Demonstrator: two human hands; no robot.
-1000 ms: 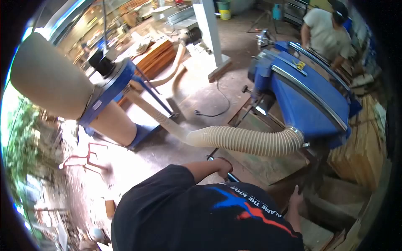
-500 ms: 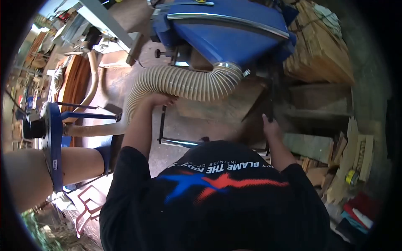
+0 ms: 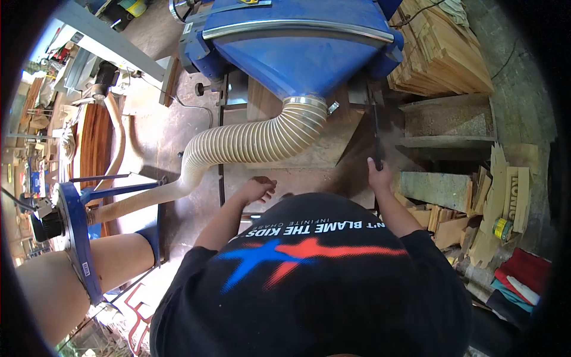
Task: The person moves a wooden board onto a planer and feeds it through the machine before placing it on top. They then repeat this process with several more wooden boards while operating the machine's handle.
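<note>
My left hand (image 3: 259,190) hovers in front of my chest, below the ribbed hose, with loosely curled fingers apart and nothing in them. My right hand (image 3: 380,175) is closed around the near end of a dark bar (image 3: 376,134) that runs toward the machine, thumb pointing forward. The ribbed cream dust hose (image 3: 244,143) bends from the hood of a blue planer-like machine (image 3: 297,56) down to the left. Beneath the hose, a wide wooden board (image 3: 321,146) lies level in front of the machine, partly hidden.
On the left stands a blue dust collector (image 3: 77,238) with a fat tan bag (image 3: 122,256). Stacked boards (image 3: 443,53) are at the upper right, above a wooden bin (image 3: 449,119). Offcuts (image 3: 452,229), a small can (image 3: 502,229) and folded cloths (image 3: 523,273) lie at right.
My left hand has come off the hose and drawn back toward my body. The right hand stays on the bar. The view has shifted, and the machine now appears further left.
</note>
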